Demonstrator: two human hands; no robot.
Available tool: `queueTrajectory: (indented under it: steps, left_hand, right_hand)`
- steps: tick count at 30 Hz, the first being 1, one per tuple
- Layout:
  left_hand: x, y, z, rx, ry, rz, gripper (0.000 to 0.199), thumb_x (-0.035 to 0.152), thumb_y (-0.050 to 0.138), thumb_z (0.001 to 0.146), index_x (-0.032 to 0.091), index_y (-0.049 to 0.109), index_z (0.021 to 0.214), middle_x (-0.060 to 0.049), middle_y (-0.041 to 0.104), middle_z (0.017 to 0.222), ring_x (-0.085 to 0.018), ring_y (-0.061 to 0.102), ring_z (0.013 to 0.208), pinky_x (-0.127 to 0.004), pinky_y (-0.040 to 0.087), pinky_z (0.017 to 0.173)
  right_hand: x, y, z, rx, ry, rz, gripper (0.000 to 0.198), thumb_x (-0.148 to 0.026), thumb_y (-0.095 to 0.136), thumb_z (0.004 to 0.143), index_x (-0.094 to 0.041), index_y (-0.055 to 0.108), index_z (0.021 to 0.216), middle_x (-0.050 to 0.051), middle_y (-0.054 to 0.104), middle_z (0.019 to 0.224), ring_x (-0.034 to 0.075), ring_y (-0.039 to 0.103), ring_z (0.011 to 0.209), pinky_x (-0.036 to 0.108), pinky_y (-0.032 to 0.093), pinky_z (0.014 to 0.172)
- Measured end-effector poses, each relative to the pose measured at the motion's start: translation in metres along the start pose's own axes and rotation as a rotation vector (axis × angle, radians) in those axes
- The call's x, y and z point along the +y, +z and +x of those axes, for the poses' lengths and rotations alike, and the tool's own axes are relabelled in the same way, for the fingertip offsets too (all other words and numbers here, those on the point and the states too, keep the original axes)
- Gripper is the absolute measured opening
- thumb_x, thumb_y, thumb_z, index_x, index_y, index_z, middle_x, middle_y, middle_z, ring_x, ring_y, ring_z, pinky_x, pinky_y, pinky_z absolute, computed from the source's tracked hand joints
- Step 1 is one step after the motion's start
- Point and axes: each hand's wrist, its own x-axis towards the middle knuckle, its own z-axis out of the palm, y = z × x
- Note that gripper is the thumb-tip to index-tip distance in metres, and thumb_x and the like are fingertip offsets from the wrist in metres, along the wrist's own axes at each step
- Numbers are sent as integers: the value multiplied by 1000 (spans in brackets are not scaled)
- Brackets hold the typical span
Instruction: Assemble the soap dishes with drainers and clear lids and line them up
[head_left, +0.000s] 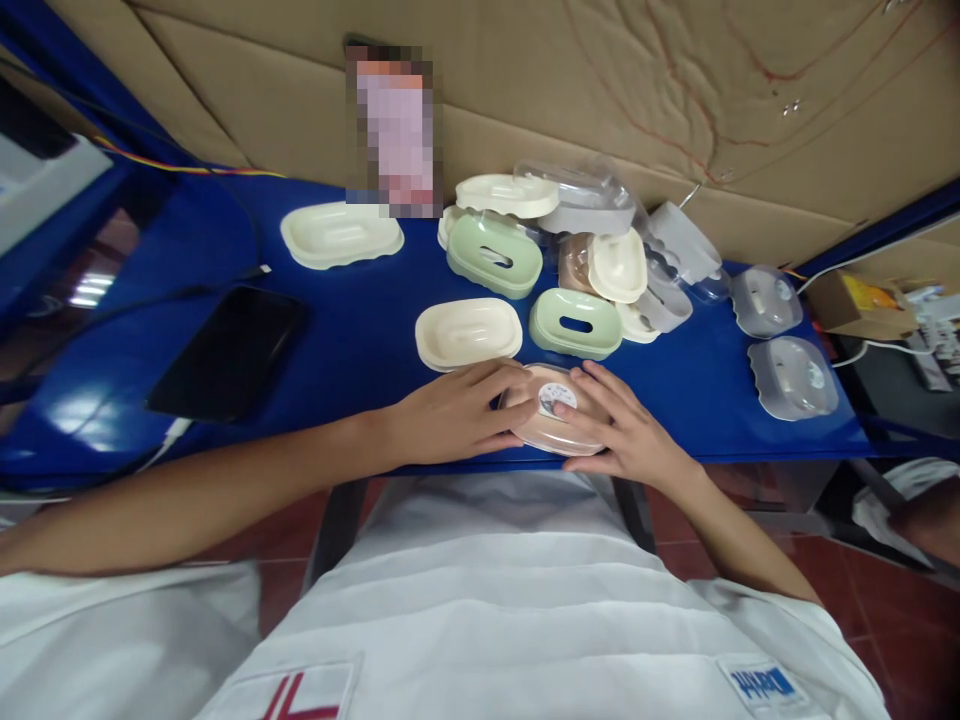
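Pinkish-tan plastic, a soap dish (pixel 553 425) with a round white sticker (pixel 556 398) on top, sits at the near edge of the blue counter (pixel 352 340), pressed between both hands. The left hand (pixel 457 412) lays its fingers (pixel 504 385) flat over the dish's left side; the right hand (pixel 622 425) curls its fingers (pixel 592 385) over the right side, so both hands grasp the dish. Just beyond the left hand lies a cream soap dish (pixel 469 332), and just beyond the right hand a green soap dish (pixel 576 322) with a slot in its top. Farther back is a heap of cream, green and grey dishes and clear lids (pixel 570 230). Two clear-lidded dishes (pixel 780 335) rest well apart at the right. A black phone (pixel 229 352) lies at the left, and another cream tray (pixel 341 235) behind it.
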Motion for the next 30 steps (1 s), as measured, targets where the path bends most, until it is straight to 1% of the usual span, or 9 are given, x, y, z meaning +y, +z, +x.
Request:
queueTrajectory:
  steps: [4,11,15,17,19,21,23,27,30]
  left_hand:
    - [1,0,0,13,14,1,33,37,66,107,16,67,132,-20,65,134,-34,64,132,-52,62,110]
    - [5,-5,5,6,6,29,29,37,64,109,18,69,130,-18,67,132,-31,63,132,-49,59,114]
    - [5,-18,7,39,18,88,38,44,64,109,19,66,137,-18,67,137,-32,65,128,-49,60,109]
    - [1,-24,7,92,-28,147,41,42,65,108,19,65,142,-19,66,141,-34,65,129,-51,58,110]
    - [-4,-27,6,130,-110,209,39,37,65,107,18,66,141,-20,67,141,-35,66,127,-52,58,107]
    - [-10,-27,6,115,-187,256,36,32,65,106,17,68,139,-20,68,140,-37,67,125,-54,58,105]
    - [-13,-24,5,70,-238,280,34,30,64,106,18,71,137,-20,69,141,-38,68,124,-56,57,105]
    - [-15,-20,6,18,-283,291,31,30,62,106,18,74,132,-19,70,140,-37,68,123,-56,55,107]
    - [-16,-20,6,3,-287,306,29,31,61,107,19,76,129,-18,70,140,-37,68,121,-57,54,108]
  right_hand:
    - [-5,1,-5,-7,49,-21,100,-47,80,98,-41,20,178,10,31,182,39,34,167,63,48,128]
    - [-9,10,-8,22,55,11,98,-44,80,99,-42,21,177,9,37,179,38,36,166,64,49,128]
    - [-2,-14,-22,89,47,-51,87,-45,81,98,-41,36,173,8,52,169,39,47,159,63,54,123]
    - [13,-43,-35,177,174,-192,75,-48,80,98,-41,49,166,9,56,164,39,52,154,62,52,122]
    - [41,-79,-48,282,453,-411,62,-53,72,102,-34,57,159,14,54,163,36,53,153,56,48,123]
    - [81,-112,-58,319,789,-600,67,-58,60,108,-21,52,163,20,49,167,30,48,157,46,42,126]
    - [128,-136,-65,291,976,-681,69,-58,53,111,-14,51,163,24,55,159,27,50,152,39,37,123]
    - [202,-146,-75,131,1234,-667,64,-51,52,113,-6,51,159,29,59,150,26,50,144,39,35,111]
    - [228,-137,-85,33,1296,-625,69,-49,58,110,-4,43,160,31,51,154,27,43,145,40,33,106]
